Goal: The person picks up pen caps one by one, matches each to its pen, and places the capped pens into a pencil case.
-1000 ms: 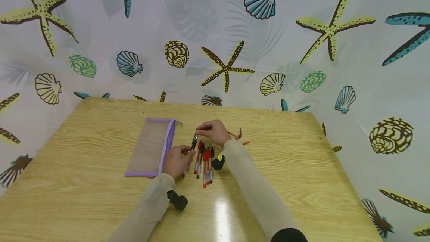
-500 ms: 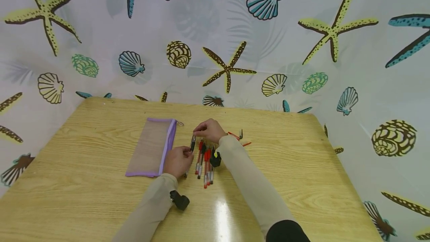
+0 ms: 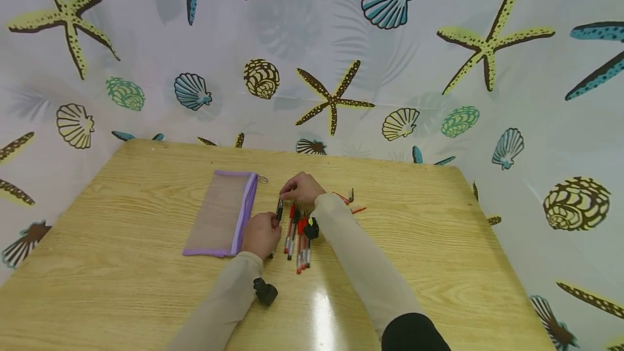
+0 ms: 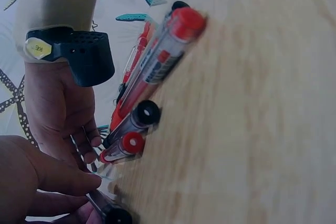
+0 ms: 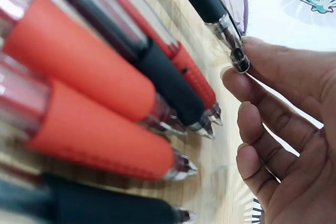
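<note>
While hands (image 3: 261, 234) (image 3: 302, 188) pinch a pen (image 3: 280, 210), a pouch (image 3: 219, 213) lies flat.

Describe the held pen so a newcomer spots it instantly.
On the wooden table, find the purple-edged mesh pouch. Right of it in the head view, a black-grip pen is held by the left hand and right hand. Unlike the other pens, it alone is held.

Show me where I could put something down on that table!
Left of the purple-edged pouch, the table is bare wood. There's another big patch between the right sleeve and the table's right edge. The middle is crowded: the left hand and right hand hold a black pen beside more pens, and small red bits lie further right.
</note>
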Demonstrator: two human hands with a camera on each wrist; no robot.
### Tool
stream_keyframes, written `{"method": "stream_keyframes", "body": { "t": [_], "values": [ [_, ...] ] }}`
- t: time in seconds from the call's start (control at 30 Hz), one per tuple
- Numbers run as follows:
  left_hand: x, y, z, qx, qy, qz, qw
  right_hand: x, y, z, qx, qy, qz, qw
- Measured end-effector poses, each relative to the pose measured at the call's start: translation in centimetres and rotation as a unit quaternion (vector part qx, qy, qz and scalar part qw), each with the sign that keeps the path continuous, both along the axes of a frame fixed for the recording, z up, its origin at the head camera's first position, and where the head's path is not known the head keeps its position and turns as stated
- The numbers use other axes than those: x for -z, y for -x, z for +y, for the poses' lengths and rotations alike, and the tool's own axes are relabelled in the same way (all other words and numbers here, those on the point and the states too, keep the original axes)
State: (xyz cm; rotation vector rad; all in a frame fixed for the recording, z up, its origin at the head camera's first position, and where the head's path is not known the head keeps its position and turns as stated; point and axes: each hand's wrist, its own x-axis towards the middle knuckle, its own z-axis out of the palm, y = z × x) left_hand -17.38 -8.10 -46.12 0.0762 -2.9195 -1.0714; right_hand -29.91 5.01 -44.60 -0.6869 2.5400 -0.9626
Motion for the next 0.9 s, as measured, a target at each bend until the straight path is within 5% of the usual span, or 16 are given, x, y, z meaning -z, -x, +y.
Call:
{"method": "stream_keyframes", "body": {
  "t": [0.9],
  "values": [
    [0.05,-0.37,0.3,-0.003,0.045,0.026,0.9986,-0.03,-0.04,-0.23,-0.009,-0.007,-0.011,1.0]
  ]
}}
